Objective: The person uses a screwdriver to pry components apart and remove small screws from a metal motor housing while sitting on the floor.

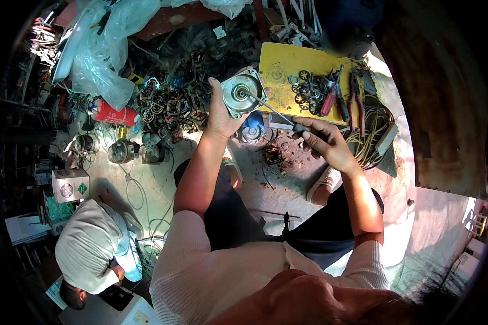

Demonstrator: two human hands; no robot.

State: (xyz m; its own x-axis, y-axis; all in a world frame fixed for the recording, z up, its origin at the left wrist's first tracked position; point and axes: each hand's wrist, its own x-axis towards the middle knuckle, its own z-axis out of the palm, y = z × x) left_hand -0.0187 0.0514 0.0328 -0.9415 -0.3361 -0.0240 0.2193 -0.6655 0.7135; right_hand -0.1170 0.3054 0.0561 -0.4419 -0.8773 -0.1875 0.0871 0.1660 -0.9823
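My left hand (221, 116) is wrapped round a squarish metal motor end cover (234, 104), its thumb along the left edge. The cover's inner side faces up, showing a round hub at its middle. In my right hand (331, 143) is a screwdriver (272, 108), gripped by its dark handle between thumb and fingers. Its long thin shaft slants up and left, and the tip meets the hub. Whether the tip presses on a bearing or on the rim around it, I cannot tell. Both hands are raised in front of my knees.
Beyond my right hand, a yellow board (279, 58) carries black rings (308, 91), a red-handled screwdriver (329, 102) and pliers (356, 100). Coiled cable (366, 146) lies beside it. Motor parts (171, 105) and a red cylinder (114, 114) crowd the left. Another person (92, 244) bends at lower left.
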